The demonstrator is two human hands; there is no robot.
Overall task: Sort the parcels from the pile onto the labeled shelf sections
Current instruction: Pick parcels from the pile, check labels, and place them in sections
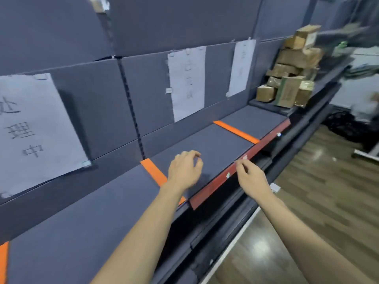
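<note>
A pile of brown cardboard parcels (293, 66) is stacked at the far right end of the grey shelf (82, 212). Orange tape strips (235, 132) split the shelf into sections. White paper labels hang on the back wall: one at the left (34, 130), one in the middle (187, 85), one further right (242, 66). My left hand (184, 171) hovers over the middle section with fingers loosely curled, holding nothing. My right hand (251, 177) is beside the shelf's red front edge (235, 171), fingers curled and empty.
Lower dark shelves run below the red edge. A wooden floor (317, 201) lies to the right. Dark bags (344, 124) sit on the floor far right, beside a white stand.
</note>
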